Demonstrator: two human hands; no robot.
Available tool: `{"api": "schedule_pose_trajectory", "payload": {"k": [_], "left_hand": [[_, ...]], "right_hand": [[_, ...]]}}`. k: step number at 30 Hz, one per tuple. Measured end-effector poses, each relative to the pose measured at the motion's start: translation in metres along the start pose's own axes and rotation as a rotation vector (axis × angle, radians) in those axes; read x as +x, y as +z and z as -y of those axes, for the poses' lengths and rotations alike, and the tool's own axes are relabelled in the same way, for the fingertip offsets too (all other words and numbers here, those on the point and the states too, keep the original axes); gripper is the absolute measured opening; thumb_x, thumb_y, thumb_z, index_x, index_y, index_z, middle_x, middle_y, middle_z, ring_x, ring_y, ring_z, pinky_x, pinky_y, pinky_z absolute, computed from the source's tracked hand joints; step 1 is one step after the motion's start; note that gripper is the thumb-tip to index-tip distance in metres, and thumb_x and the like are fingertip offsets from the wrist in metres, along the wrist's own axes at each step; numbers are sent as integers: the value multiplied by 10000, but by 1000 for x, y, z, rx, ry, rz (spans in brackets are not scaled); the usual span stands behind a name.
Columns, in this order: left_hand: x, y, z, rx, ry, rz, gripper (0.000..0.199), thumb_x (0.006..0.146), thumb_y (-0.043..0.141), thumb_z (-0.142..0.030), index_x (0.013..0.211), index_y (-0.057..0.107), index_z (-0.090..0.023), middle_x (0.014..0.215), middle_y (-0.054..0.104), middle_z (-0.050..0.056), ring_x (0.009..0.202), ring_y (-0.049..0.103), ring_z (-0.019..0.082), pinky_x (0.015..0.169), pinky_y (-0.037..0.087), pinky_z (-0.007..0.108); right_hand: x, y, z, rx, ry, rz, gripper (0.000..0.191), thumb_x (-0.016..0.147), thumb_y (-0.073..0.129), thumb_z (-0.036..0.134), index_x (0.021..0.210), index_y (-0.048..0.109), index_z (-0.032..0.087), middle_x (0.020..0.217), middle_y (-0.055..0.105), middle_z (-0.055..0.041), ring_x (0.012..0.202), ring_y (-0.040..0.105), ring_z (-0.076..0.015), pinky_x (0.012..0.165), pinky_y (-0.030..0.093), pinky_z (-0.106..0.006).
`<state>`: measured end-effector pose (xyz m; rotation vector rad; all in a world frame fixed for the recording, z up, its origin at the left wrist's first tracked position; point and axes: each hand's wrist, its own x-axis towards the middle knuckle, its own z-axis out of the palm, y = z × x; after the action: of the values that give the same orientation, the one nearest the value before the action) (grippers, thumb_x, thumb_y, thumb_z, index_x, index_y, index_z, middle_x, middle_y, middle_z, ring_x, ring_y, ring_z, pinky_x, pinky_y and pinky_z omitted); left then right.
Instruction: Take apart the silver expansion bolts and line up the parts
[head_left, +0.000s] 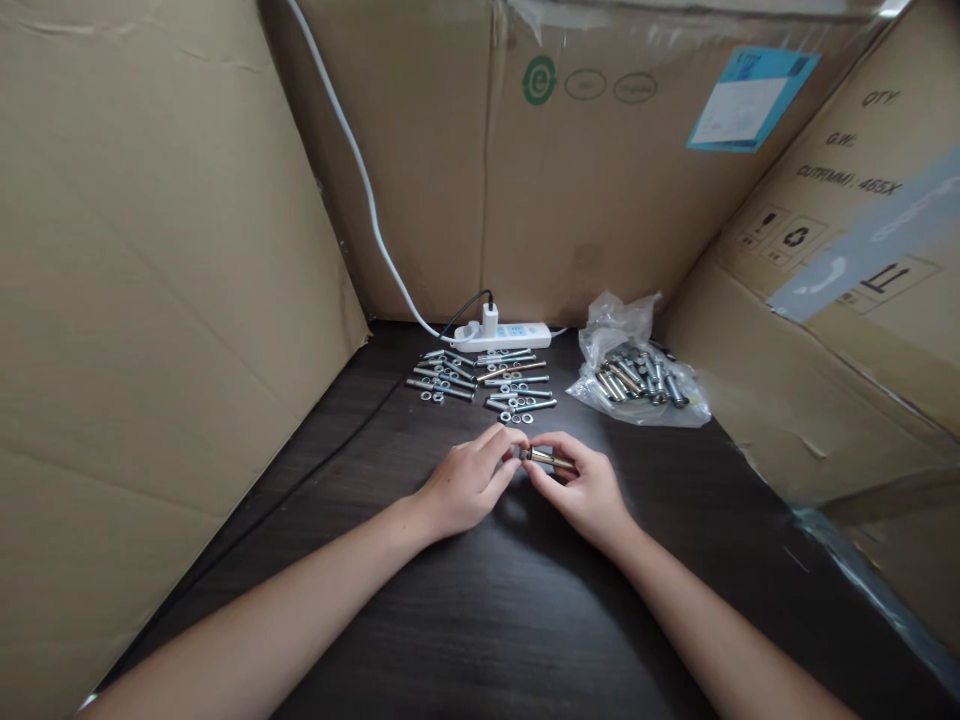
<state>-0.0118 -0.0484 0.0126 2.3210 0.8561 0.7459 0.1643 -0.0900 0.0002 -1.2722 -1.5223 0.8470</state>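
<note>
Both hands meet over the dark table around one brass-coloured expansion bolt point(553, 460), which lies roughly level. My right hand point(589, 485) is closed on its sleeve, thumb below and fingers above. At the bolt's left end, my left hand point(480, 475) pinches the nut end between thumb and fingertips; the fingers partly hide it. Just beyond the hands lie two groups of loose bolt parts: rods and sleeves point(442, 378) on the left, more bolts point(517, 380) on the right, with nuts and washers point(516, 418) among them.
A clear plastic bag point(637, 375) of expansion bolts stands at the back right. Behind the parts sits a white power strip point(510, 337) with a plugged-in charger. A black cable point(322, 465) crosses the table's left side. Cardboard boxes point(585, 200) wall in three sides.
</note>
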Motion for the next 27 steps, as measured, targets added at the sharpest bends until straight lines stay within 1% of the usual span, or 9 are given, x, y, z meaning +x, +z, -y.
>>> {"api": "schedule_pose_trajectory", "payload": {"k": [3, 6, 9, 13, 15, 18, 21, 24, 27], "left_hand": [[1, -1, 0, 11, 5, -8, 171, 923, 419, -218, 1080, 487, -226, 1029, 586, 17, 882, 582, 140, 759, 440, 252], [1, -1, -1, 10, -23, -8, 184, 920, 432, -233, 1094, 493, -230, 1011, 610, 13, 875, 595, 146, 763, 444, 259], [1, -1, -2, -5, -61, 5, 198, 922, 429, -246, 1108, 493, -237, 965, 635, 6, 856, 611, 153, 752, 448, 263], [1, -1, -3, -4, -110, 35, 197, 940, 392, -293, 1097, 492, -226, 866, 646, -3, 778, 621, 154, 682, 439, 252], [1, -1, -3, 8, -129, 45, 196, 952, 364, -324, 1032, 508, -219, 830, 640, -7, 750, 616, 151, 651, 423, 245], [1, -2, -4, 29, -126, 65, 270, 967, 306, -338, 873, 521, -204, 745, 607, -14, 690, 588, 138, 619, 395, 237], [1, -3, -4, 76, -134, 76, 332, 970, 278, -328, 765, 503, -195, 654, 554, -23, 615, 545, 128, 593, 365, 241], [0, -4, -6, 69, -149, 38, 282, 968, 282, -315, 837, 507, -207, 697, 566, -25, 649, 552, 131, 621, 375, 246], [-1, -4, -7, -8, -120, -50, 165, 949, 334, -286, 990, 478, -217, 854, 590, -7, 775, 570, 137, 705, 414, 251]], "right_hand": [[0, 2, -1, 10, 10, -18, 209, 771, 632, 292, 959, 632, 200, 941, 703, -45, 848, 690, -193, 688, 580, -267], [-1, 2, -1, 11, 15, -28, 214, 768, 633, 290, 962, 632, 200, 942, 704, -46, 845, 691, -192, 677, 579, -263], [0, 2, -1, 5, 19, -26, 213, 767, 630, 288, 960, 631, 198, 945, 704, -48, 841, 689, -191, 677, 576, -265], [-1, 1, 1, -45, 10, -15, 194, 765, 625, 288, 935, 633, 195, 908, 703, -48, 807, 686, -187, 641, 569, -250], [-2, 2, 3, -80, -5, -6, 191, 762, 620, 281, 933, 637, 198, 886, 700, -42, 775, 683, -177, 607, 560, -233], [-4, 3, 6, -132, -35, 13, 190, 750, 620, 269, 927, 642, 204, 852, 698, -27, 730, 674, -161, 563, 543, -210], [-5, 3, 8, -158, -50, 35, 184, 747, 622, 265, 922, 644, 209, 842, 701, -15, 728, 672, -156, 564, 535, -202], [-4, 3, 9, -162, -47, 31, 187, 751, 624, 276, 926, 644, 211, 844, 700, -13, 737, 673, -157, 573, 538, -203], [-3, 2, 9, -144, -30, 5, 189, 755, 622, 288, 920, 643, 199, 856, 703, -26, 744, 678, -166, 576, 546, -214]]}}
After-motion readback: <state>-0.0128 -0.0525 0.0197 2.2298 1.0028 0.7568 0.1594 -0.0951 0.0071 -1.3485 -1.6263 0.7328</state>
